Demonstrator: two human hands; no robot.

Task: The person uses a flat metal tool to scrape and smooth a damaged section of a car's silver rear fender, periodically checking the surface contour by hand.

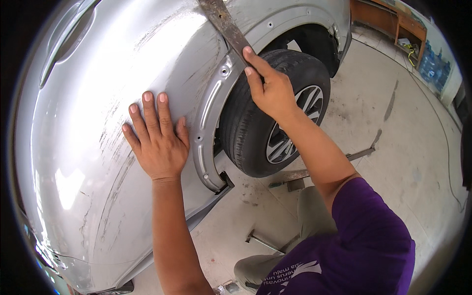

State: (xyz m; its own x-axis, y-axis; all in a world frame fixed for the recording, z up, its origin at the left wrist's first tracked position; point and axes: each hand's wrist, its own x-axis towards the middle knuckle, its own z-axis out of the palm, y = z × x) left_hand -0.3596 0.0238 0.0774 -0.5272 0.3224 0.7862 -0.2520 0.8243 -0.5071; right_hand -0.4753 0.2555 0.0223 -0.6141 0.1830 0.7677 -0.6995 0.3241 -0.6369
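A silver car body panel (162,64) fills the left side, marked with dark scratches and scuffs. My left hand (161,140) lies flat on it beside the wheel arch, fingers stretched out and holding nothing. Up by the top of the arch, my right hand (270,91) grips the lower end of a long, flat, worn metal bar (225,25). The bar slants up to the left across the panel edge, and its far end runs out of view. Below my right hand stands the black tyre (241,128) with its alloy rim (295,125), partly covered by my forearm.
On the floor lie a hammer (265,242), a screwdriver with a dark green handle (277,185) and a long metal bar (361,153). A cable (442,132) runs along the right. Blue water bottles (434,66) and a wooden cabinet (410,32) stand at the far right.
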